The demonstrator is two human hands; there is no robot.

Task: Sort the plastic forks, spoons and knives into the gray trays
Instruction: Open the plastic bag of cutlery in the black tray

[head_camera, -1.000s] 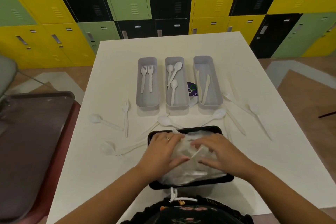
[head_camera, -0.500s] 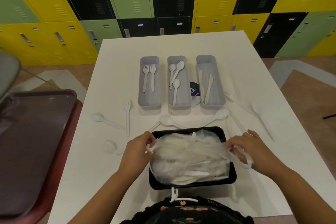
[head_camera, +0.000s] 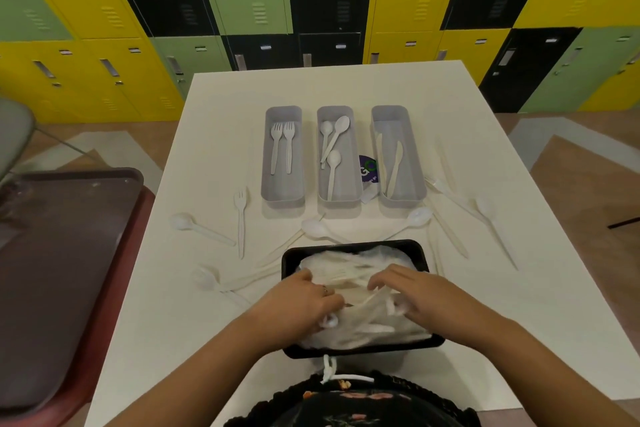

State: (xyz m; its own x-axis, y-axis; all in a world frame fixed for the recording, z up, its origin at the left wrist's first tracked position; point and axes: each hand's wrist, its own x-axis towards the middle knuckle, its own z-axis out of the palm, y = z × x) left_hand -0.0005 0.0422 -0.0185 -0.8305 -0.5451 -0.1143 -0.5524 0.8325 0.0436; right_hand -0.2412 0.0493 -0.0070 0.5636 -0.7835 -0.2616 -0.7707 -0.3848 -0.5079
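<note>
Three gray trays, upper centre: left tray (head_camera: 282, 184) two forks, middle tray (head_camera: 338, 184) three spoons, right tray (head_camera: 398, 121) knives. Low centre, black container (head_camera: 353, 246) holds clear bag (head_camera: 363, 333); left hand (head_camera: 294, 305) and right hand (head_camera: 426, 295), fingers curled, grip it.

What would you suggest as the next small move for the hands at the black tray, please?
Probably pull the plastic bag open: both the left hand and right hand grip it in the black tray, and the cutlery inside is still wrapped.

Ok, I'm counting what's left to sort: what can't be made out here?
- Head view: cutlery in the black tray, veiled by the clear bag and both hands.
- Purple label, half hidden between gray trays.
- Left hand grip on the bag: unclear.
</note>
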